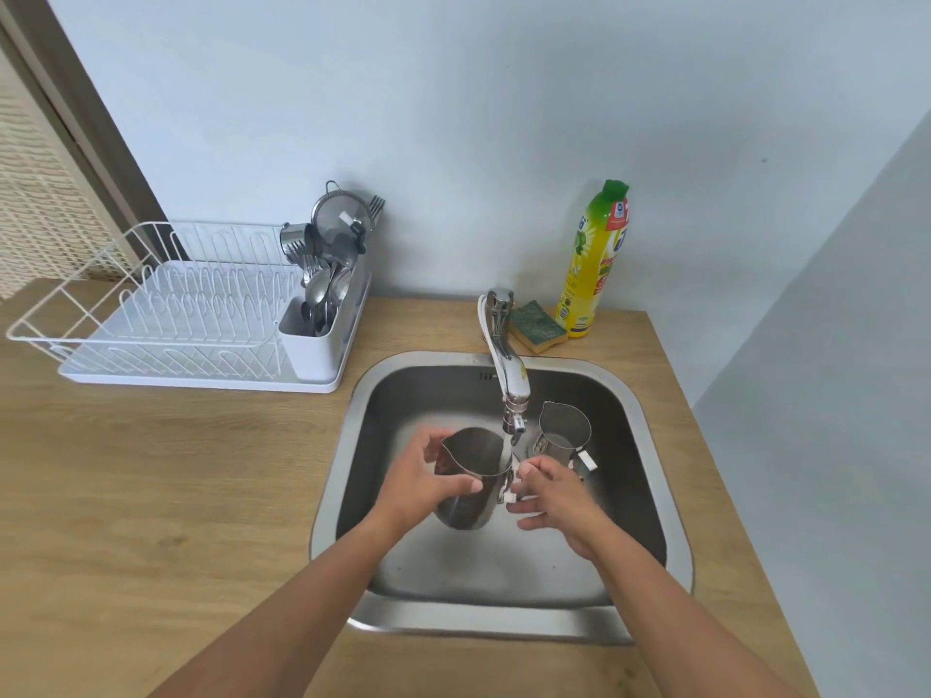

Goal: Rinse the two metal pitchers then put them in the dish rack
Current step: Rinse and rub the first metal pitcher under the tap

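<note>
To rinse it under the faucet (509,365), the left hand (420,478) wraps the metal pitcher (473,466); the right hand (551,493) pinches its handle.

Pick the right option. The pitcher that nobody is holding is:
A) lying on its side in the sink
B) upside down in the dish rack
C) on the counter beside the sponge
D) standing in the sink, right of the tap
D: the free pitcher stands upright in the sink, just right of the tap, while the left hand grips the other pitcher.
</note>
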A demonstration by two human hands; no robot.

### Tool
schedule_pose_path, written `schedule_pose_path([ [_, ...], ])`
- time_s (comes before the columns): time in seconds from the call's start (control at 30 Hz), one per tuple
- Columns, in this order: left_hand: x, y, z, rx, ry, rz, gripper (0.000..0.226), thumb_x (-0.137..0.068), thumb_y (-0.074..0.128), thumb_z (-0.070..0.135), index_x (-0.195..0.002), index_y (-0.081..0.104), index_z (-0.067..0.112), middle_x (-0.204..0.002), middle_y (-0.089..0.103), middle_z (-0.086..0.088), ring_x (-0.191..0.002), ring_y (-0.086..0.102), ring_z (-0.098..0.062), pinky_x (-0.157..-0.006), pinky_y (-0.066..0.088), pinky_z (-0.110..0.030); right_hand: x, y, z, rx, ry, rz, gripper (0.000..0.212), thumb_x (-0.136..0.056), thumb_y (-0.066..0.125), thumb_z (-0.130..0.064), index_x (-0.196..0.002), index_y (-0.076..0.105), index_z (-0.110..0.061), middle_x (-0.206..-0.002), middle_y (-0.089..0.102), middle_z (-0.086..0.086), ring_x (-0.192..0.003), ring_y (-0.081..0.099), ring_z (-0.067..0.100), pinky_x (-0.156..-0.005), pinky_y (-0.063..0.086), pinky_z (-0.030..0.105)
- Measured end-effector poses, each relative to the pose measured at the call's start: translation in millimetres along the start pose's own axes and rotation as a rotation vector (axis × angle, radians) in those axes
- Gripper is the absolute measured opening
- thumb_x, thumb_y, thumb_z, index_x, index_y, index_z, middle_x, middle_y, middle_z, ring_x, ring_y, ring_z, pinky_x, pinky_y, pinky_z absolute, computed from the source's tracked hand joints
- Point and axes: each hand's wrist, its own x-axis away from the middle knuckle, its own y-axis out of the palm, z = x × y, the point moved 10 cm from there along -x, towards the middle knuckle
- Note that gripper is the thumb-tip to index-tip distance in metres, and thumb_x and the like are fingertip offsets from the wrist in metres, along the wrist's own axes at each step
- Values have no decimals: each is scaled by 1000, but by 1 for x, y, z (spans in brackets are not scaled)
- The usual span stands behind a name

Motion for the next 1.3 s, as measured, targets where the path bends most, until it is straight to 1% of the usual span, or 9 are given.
schedule_pose_path([
  [0.17,2,22,-34,126,-162,-97,75,-50,95,18,-113,55,15,-109,73,-1,-107,68,-17,-97,53,-36,11,-16,0,151,8,43,16,-99,49,-31,-98,60,-19,-90,63,9,-67,59,22,-57,48,29],
  [0.33,7,55,-37,182,-226,-214,67,-63,89,5,-117,49,13,-106,75,1,-89,67,-12,-70,47,-22,26,-41,-16,252,-25,125,16,-97,52,-28,-91,62,-18,-87,61,7,-67,50,22,-54,40,27],
  [0.57,-7,71,-12,148,-124,-191,76,-52,90,5,-115,50,21,-114,71,-2,-112,63,-21,-97,54,-41,33,-67,-25,209,-81,212,15,-97,52,-19,-86,63,-18,-91,60,5,-79,55,21,-67,50,30],
  [0.73,-11,51,9,53,-22,-69,68,-58,87,-2,-111,52,24,-114,69,5,-105,64,-7,-90,51,-22,22,-55,-26,128,-128,222,14,-99,49,-20,-94,61,-15,-94,59,4,-86,55,18,-72,52,31],
  [0.83,-10,33,19,-72,43,-14,71,-58,90,10,-114,53,30,-118,66,15,-111,59,2,-94,43,-17,14,-38,-25,42,-135,188,14,-101,47,-19,-96,59,-14,-102,62,7,-93,57,20,-73,53,32],
  [1.0,-2,8,30,-140,78,18,68,-58,93,17,-114,56,27,-109,68,18,-96,60,13,-78,41,-1,7,-11,-16,-51,-87,93,15,-102,47,-25,-92,56,-18,-96,61,9,-82,61,25,-69,53,34],
  [1.07,0,0,23,-106,44,34,70,-52,95,27,-112,59,27,-106,71,15,-98,64,6,-84,44,-7,6,-3,-10,-71,-47,57,15,-102,47,-30,-96,55,-19,-95,58,12,-82,66,29,-65,56,35],
  [1.13,4,-4,12,-50,-19,44,77,-43,95,36,-111,59,29,-106,73,11,-103,67,-4,-92,51,-24,8,1,-3,-68,-8,37,16,-101,47,-34,-101,54,-19,-92,55,13,-79,68,31,-60,57,34],
  [1.3,16,17,-17,157,-207,-34,68,-60,92,16,-117,56,14,-105,75,-2,-93,70,-21,-69,53,-35,20,-19,2,105,48,107,33,-99,48,-43,-102,61,-12,-79,53,10,-66,68,27,-57,56,32],
])
